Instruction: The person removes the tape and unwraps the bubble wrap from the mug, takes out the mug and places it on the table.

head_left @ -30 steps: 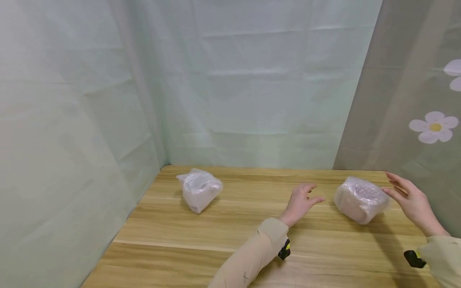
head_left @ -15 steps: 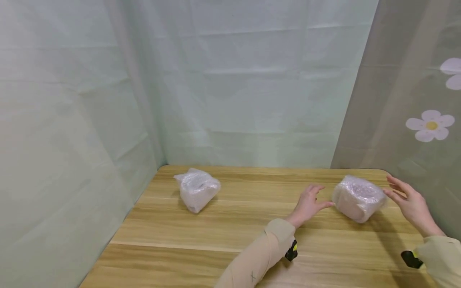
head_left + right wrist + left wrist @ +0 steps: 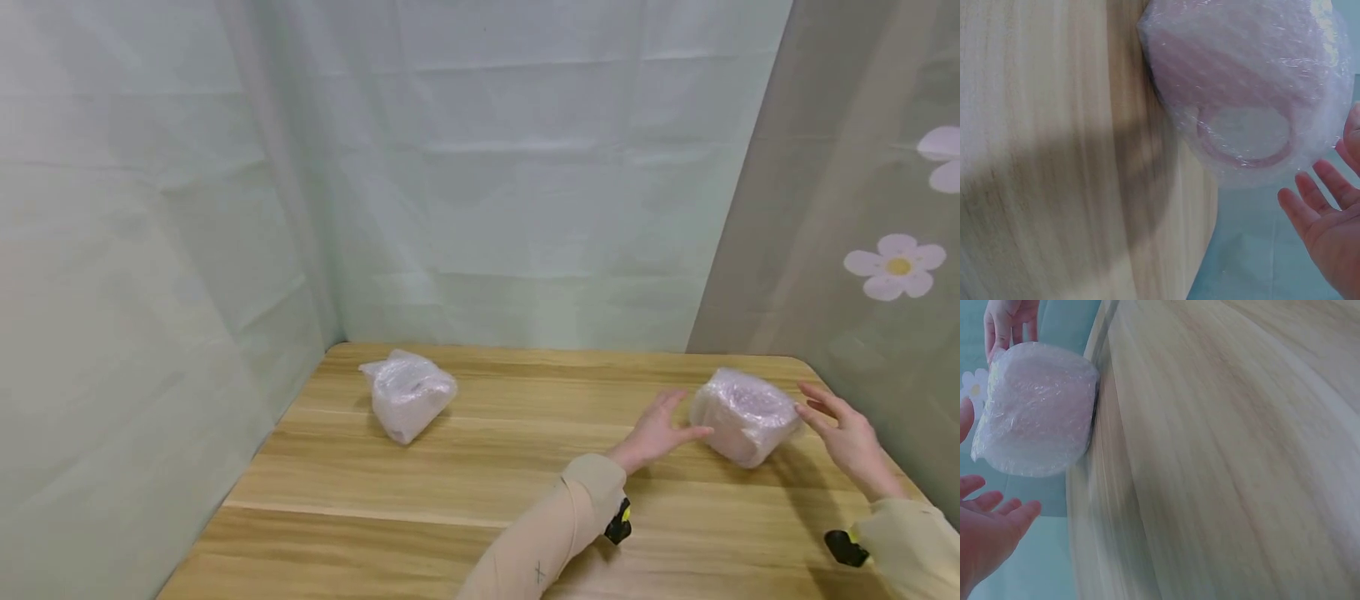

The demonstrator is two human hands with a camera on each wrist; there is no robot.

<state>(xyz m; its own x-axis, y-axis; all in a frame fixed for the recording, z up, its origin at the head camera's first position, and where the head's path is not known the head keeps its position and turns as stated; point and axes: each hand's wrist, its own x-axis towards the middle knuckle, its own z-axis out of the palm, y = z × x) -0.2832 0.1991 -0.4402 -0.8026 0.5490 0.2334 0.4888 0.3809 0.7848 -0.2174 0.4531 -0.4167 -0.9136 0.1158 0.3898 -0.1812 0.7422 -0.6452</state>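
A pink mug (image 3: 738,421) wrapped in clear bubble wrap stands on the right part of the wooden table. Its ring-shaped handle (image 3: 1247,164) shows through the wrap in the right wrist view. My left hand (image 3: 654,433) is spread at the mug's left, its thumb overlapping the wrap in the head view; the left wrist view shows a gap between the fingers (image 3: 1019,515) and the wrap. On the other side, my right hand (image 3: 851,442) has its fingers loosely extended, fingertips right at the wrap on the handle side.
Another bubble-wrapped bundle (image 3: 408,396) lies at the back left of the wooden table (image 3: 420,533). Pale green curtains (image 3: 517,208) hang behind and at the left, and a grey-brown one with white flowers (image 3: 896,267) hangs at the right. A black device is on each wrist.
My left hand has moved right, up to the wrapped mug, and its fingers have spread. My right hand has shifted slightly left and closer to it. The mug stays in place.
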